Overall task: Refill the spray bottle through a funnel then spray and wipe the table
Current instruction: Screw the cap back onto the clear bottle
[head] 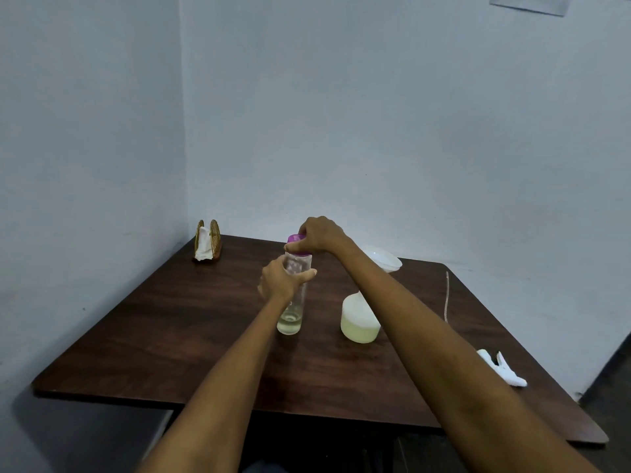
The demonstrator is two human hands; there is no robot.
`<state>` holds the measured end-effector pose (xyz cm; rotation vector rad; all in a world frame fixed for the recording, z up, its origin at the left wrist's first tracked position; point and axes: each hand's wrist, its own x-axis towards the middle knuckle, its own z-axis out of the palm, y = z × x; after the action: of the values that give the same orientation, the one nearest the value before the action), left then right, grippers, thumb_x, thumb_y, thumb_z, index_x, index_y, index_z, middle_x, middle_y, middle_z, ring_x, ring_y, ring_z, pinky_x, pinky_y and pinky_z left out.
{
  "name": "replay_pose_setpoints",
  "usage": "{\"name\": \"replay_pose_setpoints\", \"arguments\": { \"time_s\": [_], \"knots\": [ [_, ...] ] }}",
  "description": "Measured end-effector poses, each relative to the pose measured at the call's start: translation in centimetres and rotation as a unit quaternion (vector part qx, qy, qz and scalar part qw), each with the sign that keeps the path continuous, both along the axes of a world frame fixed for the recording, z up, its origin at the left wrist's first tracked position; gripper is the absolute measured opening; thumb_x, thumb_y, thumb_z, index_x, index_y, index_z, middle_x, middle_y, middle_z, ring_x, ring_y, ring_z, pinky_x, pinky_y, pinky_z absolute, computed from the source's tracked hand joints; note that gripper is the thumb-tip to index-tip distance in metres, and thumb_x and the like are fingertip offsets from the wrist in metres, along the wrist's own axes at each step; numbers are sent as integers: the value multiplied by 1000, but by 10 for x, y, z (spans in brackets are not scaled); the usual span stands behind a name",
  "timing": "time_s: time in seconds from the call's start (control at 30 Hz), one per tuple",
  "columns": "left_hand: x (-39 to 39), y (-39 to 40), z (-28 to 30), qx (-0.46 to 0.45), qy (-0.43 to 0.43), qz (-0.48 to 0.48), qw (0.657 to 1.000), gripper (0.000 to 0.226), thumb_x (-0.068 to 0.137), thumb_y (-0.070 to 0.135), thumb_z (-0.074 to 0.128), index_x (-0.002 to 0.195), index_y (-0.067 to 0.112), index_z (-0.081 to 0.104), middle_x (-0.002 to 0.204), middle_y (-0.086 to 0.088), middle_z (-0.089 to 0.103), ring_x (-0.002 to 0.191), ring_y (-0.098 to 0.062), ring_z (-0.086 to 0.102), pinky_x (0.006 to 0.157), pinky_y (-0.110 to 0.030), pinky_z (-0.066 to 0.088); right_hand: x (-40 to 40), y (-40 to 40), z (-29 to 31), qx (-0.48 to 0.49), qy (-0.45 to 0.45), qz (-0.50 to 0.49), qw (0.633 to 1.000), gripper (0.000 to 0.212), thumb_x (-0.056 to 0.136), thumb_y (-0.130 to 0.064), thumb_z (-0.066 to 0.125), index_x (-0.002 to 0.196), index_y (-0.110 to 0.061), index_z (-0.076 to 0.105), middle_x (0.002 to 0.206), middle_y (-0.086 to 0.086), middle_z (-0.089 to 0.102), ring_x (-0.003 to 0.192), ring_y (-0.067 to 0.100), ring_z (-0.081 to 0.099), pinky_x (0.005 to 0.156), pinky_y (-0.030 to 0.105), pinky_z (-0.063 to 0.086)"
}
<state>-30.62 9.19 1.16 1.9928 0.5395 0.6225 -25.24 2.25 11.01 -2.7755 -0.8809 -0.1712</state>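
Both hands are on the clear bottle (293, 302) standing mid-table: the left hand (281, 279) wraps its body, the right hand (319, 235) grips the purple cap (295, 238) on top. Off to the left sits a napkin holder (207, 241). Right of the bottle stands a pale container (358, 322), with a white funnel (384, 261) behind it and a white cloth (502, 368) near the table's (170, 336) right edge.

The room is dim, with soft, even light and a cool blue tint on the walls (375, 114). A weak shadow lies under the table (170, 319) at 8 o'clock. The picture is a little soft and grainy. Straight lines bend near the edges.
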Motion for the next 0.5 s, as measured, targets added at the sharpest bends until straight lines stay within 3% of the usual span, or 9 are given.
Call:
{"name": "replay_pose_setpoints", "arguments": {
  "time_s": [0.1, 0.27, 0.4, 0.5],
  "knots": [
    [0, -2, -3, 2, -18, 13, 1000, 44, 69, 46, 78, 98, 16, 67, 97, -2, 72, 92, -20, 67, 75, -30, 46, 0, 2, 2, -14, -6, -12, 1000, 40, 80, -47, 65, 69, -11, 52, 60, -1, 48, 67, 18, 49, 49, 22, 31],
    [0, -3, -4, 14, -25, 18, 999, 47, 68, 48, 78, 100, 16, 67, 97, -2, 71, 94, -21, 67, 78, -32, 49, -5, 3, 5, -18, -2, -13, 1000, 38, 81, -44, 65, 71, -10, 53, 62, 1, 51, 55, 15, 49, 52, 21, 38],
    [-4, -2, -1, 5, -26, 12, 1000, 53, 66, 50, 79, 106, 18, 66, 101, -2, 71, 96, -20, 67, 78, -33, 52, -14, 9, 2, -18, -18, -32, 999, 36, 84, -43, 63, 82, -9, 54, 78, 5, 57, 70, 17, 56, 72, 26, 49],
    [-10, -2, -3, 16, -6, -4, 1000, 53, 65, 50, 80, 105, 18, 65, 101, -1, 71, 97, -21, 67, 76, -32, 51, -21, 9, -3, 3, -24, -55, 998, 35, 85, -41, 63, 85, -9, 50, 83, 6, 54, 77, 17, 53, 70, 25, 43]
  ]
}}
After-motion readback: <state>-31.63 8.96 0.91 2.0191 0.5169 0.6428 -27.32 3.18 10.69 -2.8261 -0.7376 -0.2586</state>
